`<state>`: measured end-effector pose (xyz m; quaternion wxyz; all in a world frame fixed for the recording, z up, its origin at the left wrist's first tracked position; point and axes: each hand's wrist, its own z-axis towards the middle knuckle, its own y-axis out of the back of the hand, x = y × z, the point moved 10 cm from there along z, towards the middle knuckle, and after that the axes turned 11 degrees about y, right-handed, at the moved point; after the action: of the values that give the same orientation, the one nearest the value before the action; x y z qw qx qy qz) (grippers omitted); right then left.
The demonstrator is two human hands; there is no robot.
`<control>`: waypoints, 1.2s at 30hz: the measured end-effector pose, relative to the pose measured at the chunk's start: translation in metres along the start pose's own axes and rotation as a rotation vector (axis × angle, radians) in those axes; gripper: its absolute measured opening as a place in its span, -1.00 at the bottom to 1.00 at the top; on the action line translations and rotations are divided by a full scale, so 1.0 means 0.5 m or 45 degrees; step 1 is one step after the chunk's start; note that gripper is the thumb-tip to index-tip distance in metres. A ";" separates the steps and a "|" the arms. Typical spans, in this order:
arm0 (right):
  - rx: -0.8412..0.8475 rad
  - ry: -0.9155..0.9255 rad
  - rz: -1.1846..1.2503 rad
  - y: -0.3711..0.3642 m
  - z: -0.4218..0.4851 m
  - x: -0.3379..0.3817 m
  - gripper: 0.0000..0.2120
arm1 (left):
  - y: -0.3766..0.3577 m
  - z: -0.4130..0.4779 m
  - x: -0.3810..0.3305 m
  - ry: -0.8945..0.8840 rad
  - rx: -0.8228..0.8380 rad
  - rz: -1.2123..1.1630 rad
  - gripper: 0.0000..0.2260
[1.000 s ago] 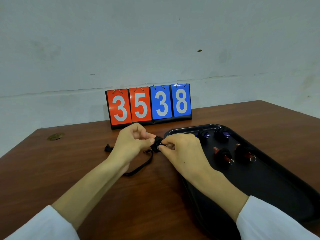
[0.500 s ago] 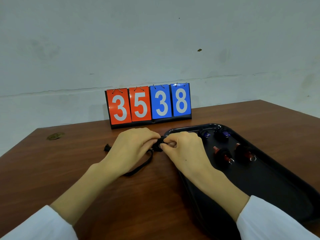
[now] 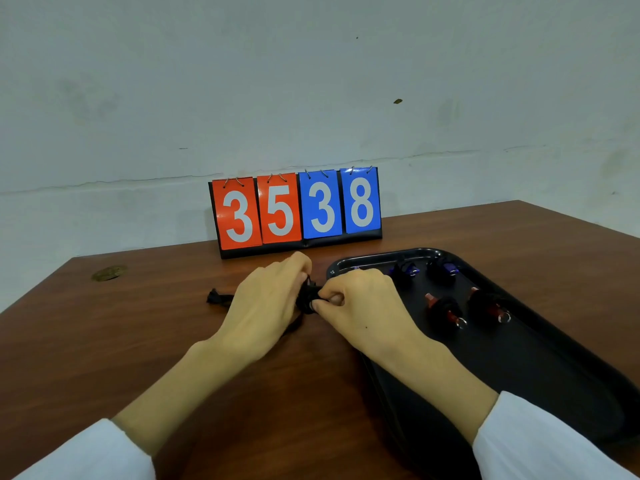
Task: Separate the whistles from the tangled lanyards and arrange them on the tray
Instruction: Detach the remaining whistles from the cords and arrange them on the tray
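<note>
**Both hands hold one black whistle just left of the tray's far left corner.**

Bare wood of the tabletop (image 3: 104, 348) lies open along its left and near edges, with a round mark (image 3: 109, 273) near the far left corner. The lanyard (image 3: 216, 299) has its loose end on the wood and runs under the left hand (image 3: 266, 303), whose fingers curl round the black whistle (image 3: 309, 299). The right hand (image 3: 360, 306) pinches the whistle's other side between thumb and forefinger. A scoreboard (image 3: 298, 209) reading 35 38 blocks the far edge behind them. The tray (image 3: 536, 375) fills the right side, and the right forearm crosses its left rim. Two blue whistles (image 3: 408, 270) lie by its far rim and two red whistles (image 3: 446, 310) mid-tray. The tray's near half is bare.
</note>
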<state>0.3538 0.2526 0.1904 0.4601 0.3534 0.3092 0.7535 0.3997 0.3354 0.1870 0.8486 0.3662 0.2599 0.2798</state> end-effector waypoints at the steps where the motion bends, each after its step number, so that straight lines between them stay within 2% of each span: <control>1: 0.000 0.031 0.002 -0.001 0.001 0.008 -0.81 | -0.006 0.001 0.018 0.095 0.054 -0.108 -0.91; 3: -0.004 0.050 0.007 -0.002 0.000 0.013 -0.82 | -0.019 0.003 0.036 0.237 0.170 -0.360 -0.91; 6: -0.079 -0.031 0.067 0.006 -0.002 -0.001 -0.86 | -0.044 -0.010 0.047 0.541 0.344 -1.014 -0.93; 8: -0.124 -0.114 0.141 0.011 -0.005 -0.014 -0.89 | -0.055 -0.031 0.063 0.781 0.334 -1.370 -0.90; 10: -0.102 -0.174 0.202 0.005 -0.006 -0.023 -0.88 | -0.063 -0.054 0.078 0.932 0.265 -1.537 -0.89; 14: 0.091 -0.148 0.181 -0.017 -0.002 -0.010 -0.91 | -0.053 -0.092 0.098 1.040 0.100 -1.504 -0.94; 16: 0.106 -0.138 0.161 -0.009 -0.004 0.000 -0.88 | -0.049 -0.104 0.095 1.035 0.089 -1.410 -0.93; 18: 0.112 -0.135 0.180 -0.003 -0.016 0.010 -0.80 | -0.049 -0.109 0.081 0.997 0.109 -1.325 -0.90; 21: 0.239 -0.101 0.177 -0.018 -0.044 0.026 -0.64 | -0.052 -0.111 0.056 0.945 0.128 -1.291 -0.86; 23: 0.219 -0.118 0.205 -0.011 -0.061 0.019 -0.63 | -0.054 -0.109 0.037 0.877 0.159 -1.272 -0.88; 26: 0.161 -0.226 0.268 0.014 -0.090 -0.009 -0.73 | -0.060 -0.105 0.000 0.739 0.256 -1.283 -0.86; 30: 0.076 -0.408 0.250 0.063 -0.145 -0.074 -0.74 | -0.068 -0.109 -0.013 0.719 0.277 -1.344 -0.83; 36: 0.124 -0.547 0.177 0.078 -0.243 -0.134 -0.75 | -0.027 -0.097 0.058 0.727 0.029 -0.834 -0.89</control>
<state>0.2576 0.1594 0.1369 0.4446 0.5481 0.2152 0.6750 0.3928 0.3697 0.1408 0.7826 0.1815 0.5896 0.0828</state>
